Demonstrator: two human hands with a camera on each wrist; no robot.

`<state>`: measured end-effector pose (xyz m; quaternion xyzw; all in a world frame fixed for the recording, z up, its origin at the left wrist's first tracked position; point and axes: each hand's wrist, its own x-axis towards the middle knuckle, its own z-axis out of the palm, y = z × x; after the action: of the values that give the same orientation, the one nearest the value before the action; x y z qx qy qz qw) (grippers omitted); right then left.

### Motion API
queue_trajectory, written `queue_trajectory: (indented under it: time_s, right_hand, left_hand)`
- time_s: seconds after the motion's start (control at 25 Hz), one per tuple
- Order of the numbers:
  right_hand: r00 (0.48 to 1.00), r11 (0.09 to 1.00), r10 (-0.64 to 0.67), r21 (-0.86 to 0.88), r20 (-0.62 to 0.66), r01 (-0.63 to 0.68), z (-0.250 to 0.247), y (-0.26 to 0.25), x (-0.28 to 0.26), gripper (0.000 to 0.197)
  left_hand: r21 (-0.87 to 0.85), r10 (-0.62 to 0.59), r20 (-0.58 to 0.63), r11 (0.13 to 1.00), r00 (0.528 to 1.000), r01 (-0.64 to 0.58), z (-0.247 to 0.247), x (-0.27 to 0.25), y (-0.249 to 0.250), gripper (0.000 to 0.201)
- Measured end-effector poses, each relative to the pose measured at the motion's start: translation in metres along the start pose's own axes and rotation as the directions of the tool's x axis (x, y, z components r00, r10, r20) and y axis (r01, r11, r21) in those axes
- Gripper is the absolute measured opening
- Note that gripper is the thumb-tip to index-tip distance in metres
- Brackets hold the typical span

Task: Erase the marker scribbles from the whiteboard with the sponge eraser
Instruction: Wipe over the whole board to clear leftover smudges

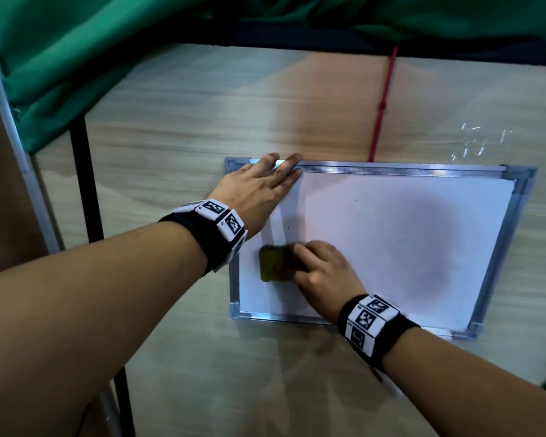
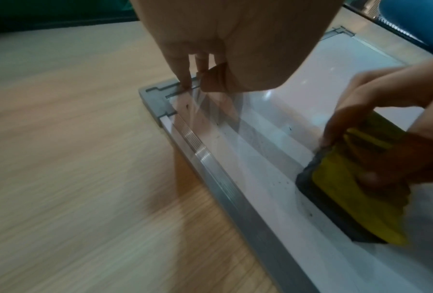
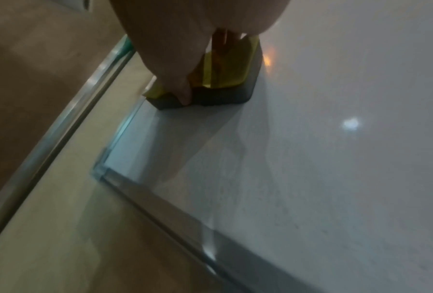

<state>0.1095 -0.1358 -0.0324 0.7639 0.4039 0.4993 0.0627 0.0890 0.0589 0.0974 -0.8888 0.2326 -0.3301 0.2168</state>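
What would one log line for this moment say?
right hand: grips sponge eraser on whiteboard | left hand: flat on frame | board: faint specks left

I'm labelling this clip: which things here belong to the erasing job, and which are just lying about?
In the job:
white aluminium-framed whiteboard
yellow-and-grey sponge eraser, gripped by right hand
left hand, steadying the frame

Lying about:
red cord
green cloth
wooden table

Dim, warm light is washing over the table [image 1: 202, 121] — glare is streaking the whiteboard [image 1: 391, 241] frame. Motion blur is smearing both wrist views — edges are bending.
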Motion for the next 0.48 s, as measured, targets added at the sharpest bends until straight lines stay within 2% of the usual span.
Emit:
queue_trajectory:
  time_s: [0.08, 0.16, 0.2, 0.24, 0.36, 0.48]
  right_hand:
    - [0.988, 0.992, 0.129, -0.003, -0.089, -0.130, -0.006, 0.009, 0.006, 0.023]
    - [0.921, 0.945, 0.320, 0.011, -0.224, -0.326, -0.014, 0.018, 0.023, 0.036]
    - [0.894, 0.927, 0.366, 0.020, -0.260, -0.373, -0.014, 0.017, 0.029, 0.039]
    - [0.892, 0.929, 0.361, 0.019, -0.272, -0.370, -0.009, 0.012, 0.032, 0.038]
    - [0.979, 0.991, 0.130, 0.010, -0.160, -0.130, 0.017, -0.012, 0.021, 0.023]
    - [0.997, 0.998, -0.053, -0.017, 0.054, 0.054, 0.027, -0.030, -0.008, 0.018]
  left_hand:
    - [-0.015, 0.001, 0.003, 1.000, 1.000, -0.001, -0.001, 0.001, -0.001, 0.074]
    - [-0.035, 0.005, 0.006, 0.999, 1.000, -0.005, -0.003, 0.001, -0.002, 0.074]
    - [-0.047, 0.008, 0.006, 0.999, 1.000, -0.007, -0.005, 0.001, -0.002, 0.073]
    - [-0.057, 0.008, 0.005, 0.998, 1.000, -0.008, -0.007, 0.001, -0.001, 0.073]
    - [-0.057, 0.002, 0.019, 0.998, 1.000, -0.001, -0.010, -0.001, -0.001, 0.077]
    - [-0.046, -0.007, 0.018, 0.999, 1.000, 0.007, -0.009, -0.003, 0.000, 0.079]
